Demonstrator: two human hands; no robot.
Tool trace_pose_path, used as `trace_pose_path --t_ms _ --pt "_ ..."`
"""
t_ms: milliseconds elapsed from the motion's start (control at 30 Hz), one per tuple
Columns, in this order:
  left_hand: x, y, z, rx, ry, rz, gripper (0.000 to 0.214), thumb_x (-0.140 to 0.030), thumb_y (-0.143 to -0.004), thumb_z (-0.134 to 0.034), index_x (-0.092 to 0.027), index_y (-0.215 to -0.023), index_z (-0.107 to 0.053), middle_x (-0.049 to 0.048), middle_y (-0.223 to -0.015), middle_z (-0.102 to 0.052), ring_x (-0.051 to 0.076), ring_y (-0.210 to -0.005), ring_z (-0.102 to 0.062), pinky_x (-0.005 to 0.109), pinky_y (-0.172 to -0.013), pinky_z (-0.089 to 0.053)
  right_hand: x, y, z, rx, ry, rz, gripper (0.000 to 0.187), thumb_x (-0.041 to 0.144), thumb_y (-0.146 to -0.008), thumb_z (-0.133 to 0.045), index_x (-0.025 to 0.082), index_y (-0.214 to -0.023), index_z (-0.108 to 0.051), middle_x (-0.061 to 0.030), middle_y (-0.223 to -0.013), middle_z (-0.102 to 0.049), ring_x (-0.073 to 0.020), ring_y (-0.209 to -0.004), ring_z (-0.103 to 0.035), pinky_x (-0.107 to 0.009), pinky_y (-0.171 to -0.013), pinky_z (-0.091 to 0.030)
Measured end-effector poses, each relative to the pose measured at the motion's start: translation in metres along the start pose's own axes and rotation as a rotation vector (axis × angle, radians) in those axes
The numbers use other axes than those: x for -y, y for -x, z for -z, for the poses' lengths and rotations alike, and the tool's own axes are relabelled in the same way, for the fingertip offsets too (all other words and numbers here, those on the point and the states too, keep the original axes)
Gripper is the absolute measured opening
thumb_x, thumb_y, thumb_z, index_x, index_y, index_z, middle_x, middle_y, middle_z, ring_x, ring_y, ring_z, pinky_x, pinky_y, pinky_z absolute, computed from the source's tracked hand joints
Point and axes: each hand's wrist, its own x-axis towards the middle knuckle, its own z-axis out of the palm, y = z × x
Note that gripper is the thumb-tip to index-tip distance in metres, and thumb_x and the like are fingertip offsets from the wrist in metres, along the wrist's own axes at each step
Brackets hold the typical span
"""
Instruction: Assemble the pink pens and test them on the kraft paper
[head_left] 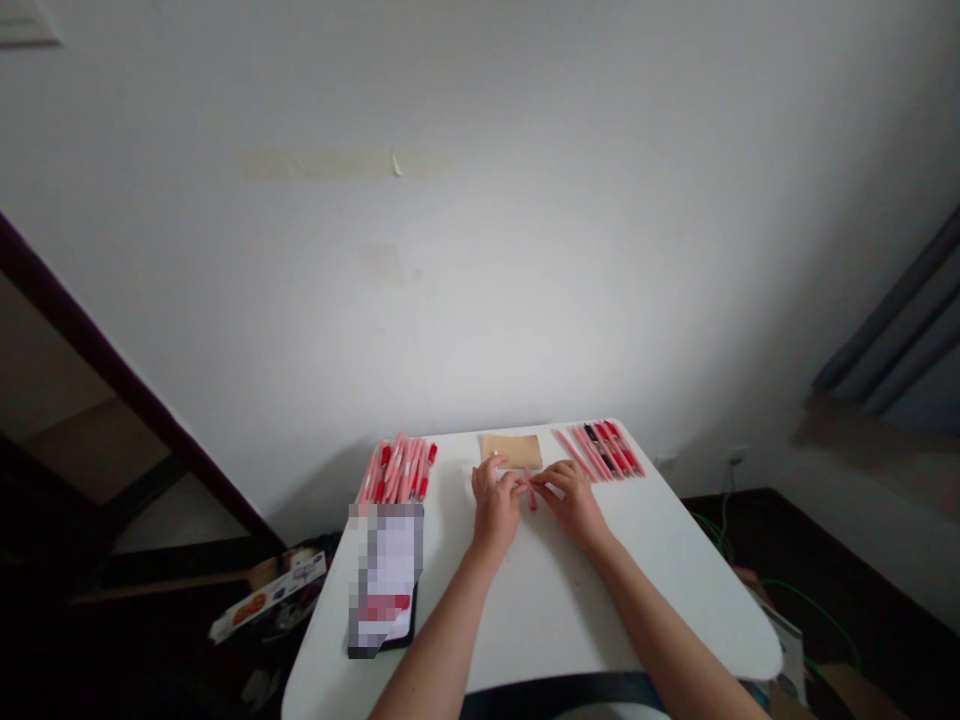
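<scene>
My left hand and my right hand meet over the middle of the white table, fingertips pinched close together. Between them is a slim pink-and-red pen, its lower end pointing toward me. The fingers partly cover it, so its full shape does not show. Just beyond the hands lies a flat tan rectangular pad. To the right of my right hand, several pink, black and red pens lie side by side in a slanted row.
A looser pile of pink and red pens lies at the table's back left. In front of it is a dark-edged phone, mostly blurred out. A white wall stands behind the table. Boxes and green cables lie on the floor.
</scene>
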Motion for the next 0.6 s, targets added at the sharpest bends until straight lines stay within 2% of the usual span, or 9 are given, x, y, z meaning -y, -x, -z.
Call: trace_pose_path --t_ms 233,400,600 --pt "0.0035 -0.001 -0.0024 -0.004 0.082 0.069 0.008 -0.026 -0.082 -0.062 -0.022 -0.083 -0.069 0.007 -0.114 -0.055 0.024 -0.117 -0.047 0.047 -0.1 -0.041 -0.0009 -0.0013 0.0 0.009 -0.054 -0.012 0.016 0.034 -0.087 -0.059 0.026 -0.089 -0.072 -0.0056 -0.083 -0.067 -0.0218 -0.087 -0.055 -0.036 -0.078 -0.042" --pt "0.0036 -0.001 -0.0024 -0.011 0.076 0.052 0.012 -0.03 -0.082 -0.061 -0.023 -0.08 -0.071 0.0072 -0.114 -0.055 0.023 -0.116 -0.048 0.046 -0.099 -0.043 -0.0012 -0.0007 -0.0014 -0.015 -0.074 -0.028 0.013 0.031 -0.085 -0.061 0.024 -0.091 -0.07 -0.0056 -0.082 -0.068 -0.0221 -0.087 -0.057 -0.037 -0.078 -0.044" --pt "0.0019 -0.002 -0.0014 -0.012 0.088 0.045 0.012 -0.032 -0.081 -0.063 -0.023 -0.079 -0.071 0.0071 -0.112 -0.055 0.023 -0.115 -0.049 0.046 -0.099 -0.043 0.0025 -0.0007 -0.0002 -0.1 -0.064 -0.107 0.017 0.038 -0.083 -0.062 0.022 -0.078 -0.067 -0.0072 -0.081 -0.066 -0.024 -0.088 -0.056 -0.039 -0.081 -0.044"
